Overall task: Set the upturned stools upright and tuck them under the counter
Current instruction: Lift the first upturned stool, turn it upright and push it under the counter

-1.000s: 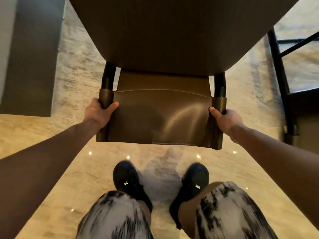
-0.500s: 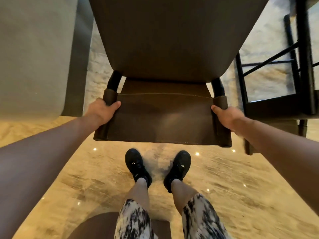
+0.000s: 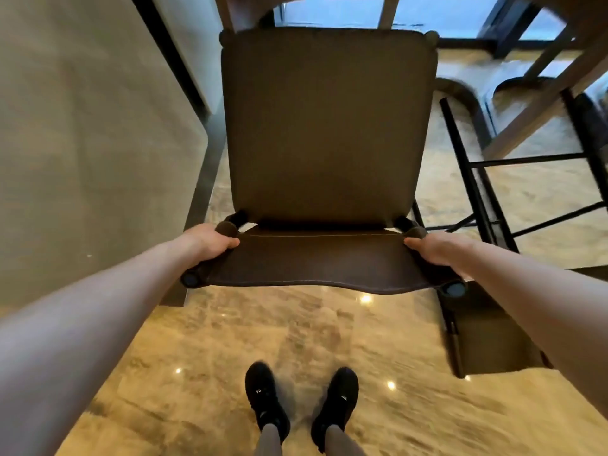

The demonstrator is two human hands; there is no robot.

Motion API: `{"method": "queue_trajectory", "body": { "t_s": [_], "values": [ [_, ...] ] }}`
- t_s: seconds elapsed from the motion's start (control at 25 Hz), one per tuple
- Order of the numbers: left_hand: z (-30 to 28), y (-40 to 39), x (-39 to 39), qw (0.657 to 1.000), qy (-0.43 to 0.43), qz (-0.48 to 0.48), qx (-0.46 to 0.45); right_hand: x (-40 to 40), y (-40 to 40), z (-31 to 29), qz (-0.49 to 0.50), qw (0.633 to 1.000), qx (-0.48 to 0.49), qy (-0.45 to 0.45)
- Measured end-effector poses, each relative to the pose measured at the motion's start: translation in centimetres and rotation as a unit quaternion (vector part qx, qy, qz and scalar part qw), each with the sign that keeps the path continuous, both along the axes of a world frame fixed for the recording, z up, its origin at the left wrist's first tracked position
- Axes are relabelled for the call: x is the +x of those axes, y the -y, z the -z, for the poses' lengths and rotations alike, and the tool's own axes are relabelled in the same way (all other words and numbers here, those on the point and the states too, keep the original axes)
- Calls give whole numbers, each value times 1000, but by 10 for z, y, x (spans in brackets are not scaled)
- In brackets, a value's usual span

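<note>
Nothing here can be read. The black shoes (image 3: pixel 268 398) each carry a small white mark on top (a logo of some kind, too small and blurred to make out), and no letters or numbers show anywhere else.

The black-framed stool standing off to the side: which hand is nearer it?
Right. The right hand grips the backrest post of the held stool on the side facing the black-framed stool; the left hand grips the far post, beside the counter panel.
</note>
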State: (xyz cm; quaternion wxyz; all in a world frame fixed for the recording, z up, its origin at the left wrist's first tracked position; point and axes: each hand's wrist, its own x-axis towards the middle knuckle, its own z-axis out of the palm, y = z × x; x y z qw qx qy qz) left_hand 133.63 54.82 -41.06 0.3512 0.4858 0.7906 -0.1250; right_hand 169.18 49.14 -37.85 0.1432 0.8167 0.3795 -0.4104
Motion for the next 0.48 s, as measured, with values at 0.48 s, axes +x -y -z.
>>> {"method": "queue_trajectory", "body": {
  "t_s": [0.48],
  "values": [
    [-108, -77, 37, 973, -93, 146, 156, 23, -110, -98, -42, 996, -53, -59]
  ]
}}
